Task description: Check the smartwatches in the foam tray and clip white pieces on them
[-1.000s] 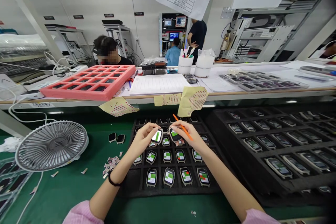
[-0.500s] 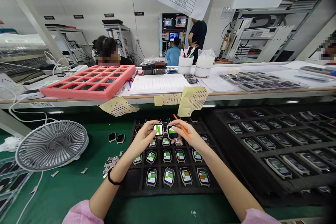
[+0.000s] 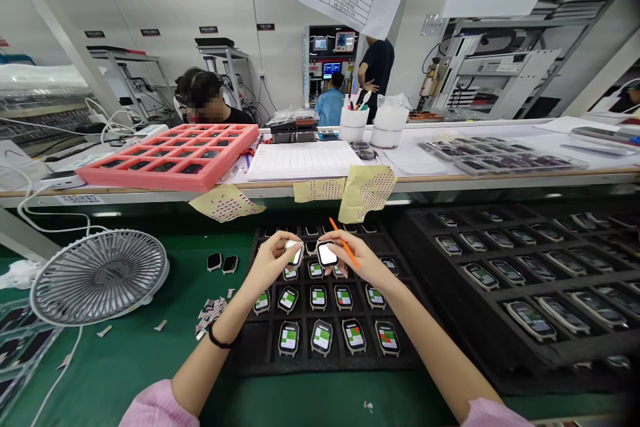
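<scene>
Evidently both hands are occupied above the black tray (image 3: 254, 345), whose middle serves as the dial's centre. At eleven o'clock the left hand (image 3: 273, 259) is closed on one watch (image 3: 295, 253), thumb at its front; its tilted screen shows white and green. At twelve the right hand (image 3: 361, 257) grips a second watch (image 3: 327, 254), its screen bright white. The two watches face each other just apart. Across the right hand lies an orange stick (image 3: 345, 243), tip pointing to eleven.

Beneath, more watches sit in the tray's compartments, many lit white and green; in the row at six o'clock, the two rightmost also show red. The tray rests on a green counter (image 3: 295, 400). Towards nine o'clock are a heap of small tabs (image 3: 213, 312) and, farther out, a round fan (image 3: 100, 280); towards ten lie two dark-screened watch bodies (image 3: 222, 263). At three o'clock stands another black tray (image 3: 470, 320) holding rows of watches. Yellow dotted sheets (image 3: 369, 193) hang from the shelf edge (image 3: 425, 183), the largest at one o'clock.
</scene>
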{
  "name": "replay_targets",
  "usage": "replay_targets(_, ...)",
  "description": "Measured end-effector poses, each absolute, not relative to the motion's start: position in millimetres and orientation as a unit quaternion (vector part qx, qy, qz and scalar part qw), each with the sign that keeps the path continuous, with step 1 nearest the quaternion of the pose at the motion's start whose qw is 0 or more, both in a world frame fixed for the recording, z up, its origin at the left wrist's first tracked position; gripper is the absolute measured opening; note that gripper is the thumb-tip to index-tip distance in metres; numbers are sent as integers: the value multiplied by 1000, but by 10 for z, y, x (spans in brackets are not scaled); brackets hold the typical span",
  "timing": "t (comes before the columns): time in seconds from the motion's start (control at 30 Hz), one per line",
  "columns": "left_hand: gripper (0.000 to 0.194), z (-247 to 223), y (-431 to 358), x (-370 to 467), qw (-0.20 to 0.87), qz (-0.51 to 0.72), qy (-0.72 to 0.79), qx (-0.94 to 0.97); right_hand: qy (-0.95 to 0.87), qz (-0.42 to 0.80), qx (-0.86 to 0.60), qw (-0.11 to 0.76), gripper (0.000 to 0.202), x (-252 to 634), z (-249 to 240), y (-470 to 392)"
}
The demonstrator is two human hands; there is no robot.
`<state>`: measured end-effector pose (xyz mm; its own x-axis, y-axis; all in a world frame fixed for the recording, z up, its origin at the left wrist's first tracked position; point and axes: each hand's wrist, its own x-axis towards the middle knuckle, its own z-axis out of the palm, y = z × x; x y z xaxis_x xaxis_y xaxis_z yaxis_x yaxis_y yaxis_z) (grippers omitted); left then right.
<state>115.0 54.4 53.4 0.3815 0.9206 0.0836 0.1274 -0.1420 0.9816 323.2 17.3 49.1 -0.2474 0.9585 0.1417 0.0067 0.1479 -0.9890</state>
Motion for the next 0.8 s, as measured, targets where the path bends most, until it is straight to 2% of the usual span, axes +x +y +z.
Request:
replay_targets(0.17,35,542,539,1140,505,374,369,685,-625,524,-380,436,32,3297,458,171)
replay_targets(0.33,45,523,545,1129,511,358,341,703,-624,538,-357,440,39,3297,453,175)
replay_targets(0.43,51,514,556,1133,530,353,337,694,-616,532,-368,450,34,3288,463,183)
replay_targets(0.6,48,524,566,1143,551,358,335,675,-585,533,-379,480,28,3263,458,200)
replay_targets(0.8,41,565,542,1159,518,371,364,679,-560,504,-430,498,27,3213,466,180)
